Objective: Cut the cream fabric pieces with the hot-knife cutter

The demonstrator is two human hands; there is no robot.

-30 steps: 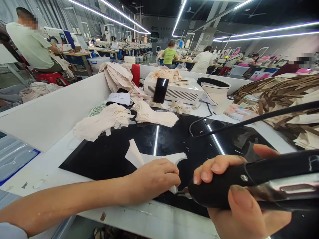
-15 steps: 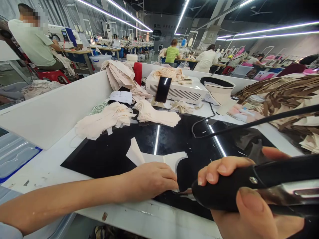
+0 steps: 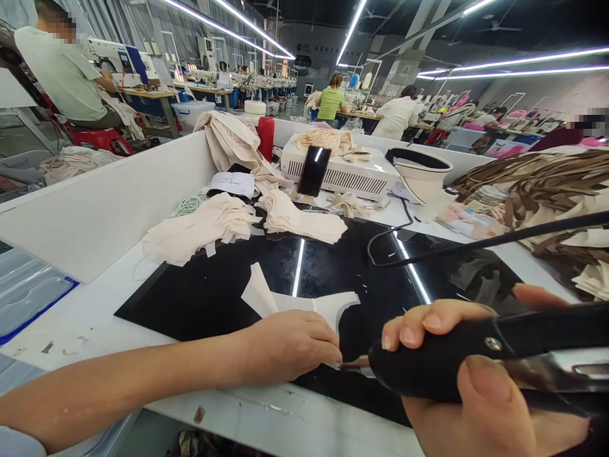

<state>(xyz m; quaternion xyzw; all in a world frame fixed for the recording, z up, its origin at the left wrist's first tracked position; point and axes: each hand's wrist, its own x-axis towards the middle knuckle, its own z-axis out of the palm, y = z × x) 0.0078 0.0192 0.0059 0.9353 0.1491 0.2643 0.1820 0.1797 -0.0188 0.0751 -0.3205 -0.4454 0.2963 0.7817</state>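
Observation:
My left hand [image 3: 295, 346], fingers bent and pressed together, holds the lower right edge of a cream fabric piece [image 3: 261, 293] flat on a glossy black board [image 3: 209, 317]. The piece has angled ends; my hand covers its lower middle. My right hand [image 3: 480, 381] is closed round a bulky black hand tool [image 3: 428, 368] with a screw and a silver metal lever along its side. A thin metal tip [image 3: 356, 364] sticks out of the tool's nose and meets the fabric edge beside my left fingertips. What the tip does there is too small to tell.
Stacks of cream fabric pieces [image 3: 202, 228] lie at the board's back. A phone [image 3: 314, 170] leans against a white vented box [image 3: 342, 168]. A black cable [image 3: 485, 244] crosses the right side, near brown and cream strips [image 3: 533, 184]. A white side panel [image 3: 109, 209] borders the left.
My right hand and the tool have shifted slightly right and down. My left hand and the fabric piece keep nearly the same place. The whole view has moved a little.

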